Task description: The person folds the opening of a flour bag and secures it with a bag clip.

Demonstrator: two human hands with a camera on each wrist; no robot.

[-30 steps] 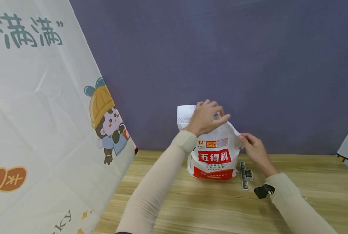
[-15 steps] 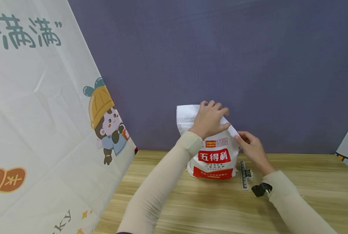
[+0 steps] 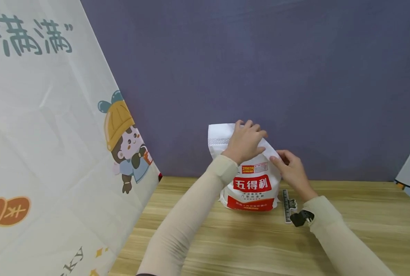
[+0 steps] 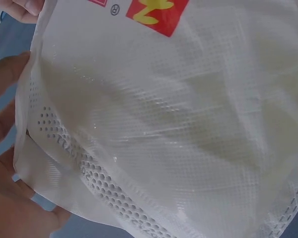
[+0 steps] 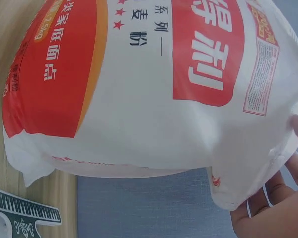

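Observation:
A white flour bag with red printed panels stands upright on the wooden table. Its top edge slants down to the right, and a perforated band crosses its upper left corner. My left hand grips that top edge near the middle, fingers curled over to the far side; in the left wrist view the left hand lies along the bag's edge. At the upper right corner, my right hand pinches the bag, thumb in front and fingers behind. The right wrist view has the right hand beneath the bag's side.
A flat clip with a piano-key pattern lies on the table, just right of the bag. Behind stands a blue-grey partition. A white printed sheet hangs on the left.
My right hand has slid up and left along the bag's edge. The left hand's fingers have come down onto the top edge, thumb closer to the bag. The bag's base stays put.

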